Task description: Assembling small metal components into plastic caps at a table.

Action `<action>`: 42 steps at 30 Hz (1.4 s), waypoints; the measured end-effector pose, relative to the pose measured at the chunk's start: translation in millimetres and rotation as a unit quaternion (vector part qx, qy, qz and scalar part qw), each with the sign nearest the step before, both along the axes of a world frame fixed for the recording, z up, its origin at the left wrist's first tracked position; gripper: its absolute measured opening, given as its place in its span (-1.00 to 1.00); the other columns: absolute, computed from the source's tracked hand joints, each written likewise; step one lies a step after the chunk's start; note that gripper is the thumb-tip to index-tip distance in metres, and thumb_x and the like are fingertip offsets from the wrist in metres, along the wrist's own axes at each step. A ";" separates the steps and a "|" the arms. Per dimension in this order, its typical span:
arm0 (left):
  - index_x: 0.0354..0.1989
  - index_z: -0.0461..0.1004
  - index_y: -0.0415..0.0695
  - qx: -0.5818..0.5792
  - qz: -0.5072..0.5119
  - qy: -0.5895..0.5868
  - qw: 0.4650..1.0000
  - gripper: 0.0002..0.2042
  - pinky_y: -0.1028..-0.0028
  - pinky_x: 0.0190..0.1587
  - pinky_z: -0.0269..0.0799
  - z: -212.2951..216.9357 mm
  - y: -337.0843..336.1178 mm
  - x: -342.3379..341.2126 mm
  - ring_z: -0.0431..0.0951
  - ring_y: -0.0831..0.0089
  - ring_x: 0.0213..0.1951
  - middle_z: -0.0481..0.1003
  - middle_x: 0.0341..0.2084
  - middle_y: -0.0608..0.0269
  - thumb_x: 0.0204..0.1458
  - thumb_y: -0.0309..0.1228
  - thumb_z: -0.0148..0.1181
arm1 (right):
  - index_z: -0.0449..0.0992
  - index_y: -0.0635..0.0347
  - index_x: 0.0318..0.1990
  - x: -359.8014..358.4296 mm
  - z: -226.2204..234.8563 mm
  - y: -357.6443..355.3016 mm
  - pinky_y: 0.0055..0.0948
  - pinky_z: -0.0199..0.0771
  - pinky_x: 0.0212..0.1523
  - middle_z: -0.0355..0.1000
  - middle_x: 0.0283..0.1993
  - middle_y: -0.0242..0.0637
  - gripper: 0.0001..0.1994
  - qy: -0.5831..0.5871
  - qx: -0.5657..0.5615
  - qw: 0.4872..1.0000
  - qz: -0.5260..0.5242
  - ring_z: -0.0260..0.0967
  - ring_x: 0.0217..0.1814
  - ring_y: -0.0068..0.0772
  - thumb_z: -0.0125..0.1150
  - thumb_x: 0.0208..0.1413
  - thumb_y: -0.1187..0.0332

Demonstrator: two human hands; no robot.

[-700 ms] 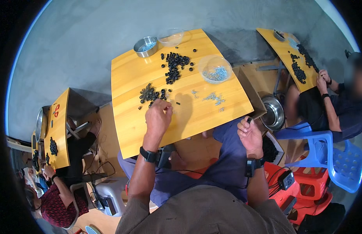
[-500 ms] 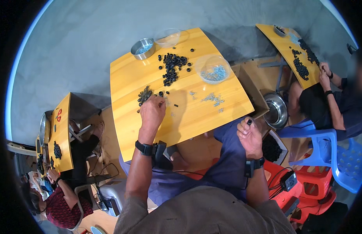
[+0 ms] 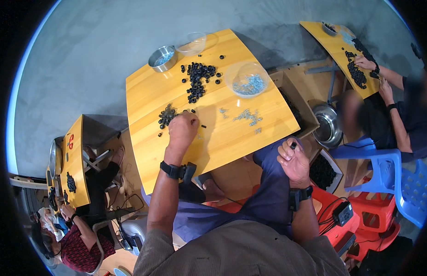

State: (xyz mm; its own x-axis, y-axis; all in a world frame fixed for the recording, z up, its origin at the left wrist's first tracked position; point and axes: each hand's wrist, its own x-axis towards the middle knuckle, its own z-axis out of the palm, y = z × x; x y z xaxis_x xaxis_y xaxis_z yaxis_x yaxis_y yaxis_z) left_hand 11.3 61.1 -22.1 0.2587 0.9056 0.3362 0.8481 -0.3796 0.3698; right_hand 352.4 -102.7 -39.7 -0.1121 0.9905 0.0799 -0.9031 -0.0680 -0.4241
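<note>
My left hand [image 3: 182, 132] rests low over the yellow wooden table [image 3: 149, 96], its fingers drawn together; whatever they pinch is hidden. Just beyond it lies a small pile of black ring-shaped parts [image 3: 166, 115], and a tiny black tube [image 3: 204, 126] lies to its right. Off the table's right front corner, above my thigh, my right hand [image 3: 294, 162] is closed around a small black cylindrical part [image 3: 293, 145], whose end pokes out by the thumb. Farther back spreads a larger heap of black parts [image 3: 197, 76]. Small clear pieces [image 3: 247, 116] are scattered to the right.
A steel bowl [image 3: 162, 59] and a clear bowl [image 3: 250, 87] hold small bluish pieces; another clear bowl [image 3: 191, 44] stands at the back. Right of the table are a cardboard box [image 3: 310, 120], a steel basin [image 3: 327, 124] and a box of black parts [image 3: 323, 171]. People work at side tables.
My left hand has shifted slightly right and nearer, fingers still together. My right hand holds the same black part. The person at the right table has stretched one hand toward the black parts.
</note>
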 end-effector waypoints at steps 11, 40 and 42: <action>-0.35 0.67 -0.13 -0.070 0.055 -0.088 0.992 -0.89 0.30 -0.35 0.53 18.1 -9.6 -21.8 0.63 0.16 -0.46 0.61 -0.51 0.06 -0.07 -0.42 0.34 | 0.44 0.23 -0.05 -0.8 -0.7 0.4 -0.53 0.21 -0.35 0.18 -0.39 -0.46 -0.74 -0.006 0.012 1.000 -0.001 0.11 -0.33 -0.56 0.19 0.30 0.22; -0.48 0.62 -0.16 0.031 0.013 0.033 0.999 -0.90 0.16 -0.31 0.53 1.3 -4.8 8.6 0.61 0.03 -0.39 0.57 -0.50 0.01 -0.03 -0.42 0.24 | 0.41 0.24 -0.09 0.7 0.5 -0.3 -0.54 0.18 -0.34 0.17 -0.39 -0.45 -0.74 -0.007 0.001 1.000 0.006 0.12 -0.31 -0.56 0.20 0.29 0.22; -0.47 0.61 -0.17 0.029 0.007 0.070 0.997 -0.90 0.17 -0.31 0.53 2.5 -4.0 12.0 0.61 0.03 -0.39 0.57 -0.49 0.01 -0.03 -0.42 0.25 | 0.42 0.23 -0.10 0.6 0.1 0.3 -0.54 0.18 -0.34 0.17 -0.38 -0.45 -0.74 -0.010 0.000 1.000 0.006 0.12 -0.31 -0.56 0.21 0.28 0.22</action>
State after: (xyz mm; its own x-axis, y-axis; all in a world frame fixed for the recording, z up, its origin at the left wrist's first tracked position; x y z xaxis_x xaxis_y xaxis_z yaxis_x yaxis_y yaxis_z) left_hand 23.3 57.0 -19.7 0.2943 0.8897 0.3490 0.8953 -0.3844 0.2250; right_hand 353.0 -102.4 -39.6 -0.1251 0.9892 0.0770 -0.8937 -0.0786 -0.4418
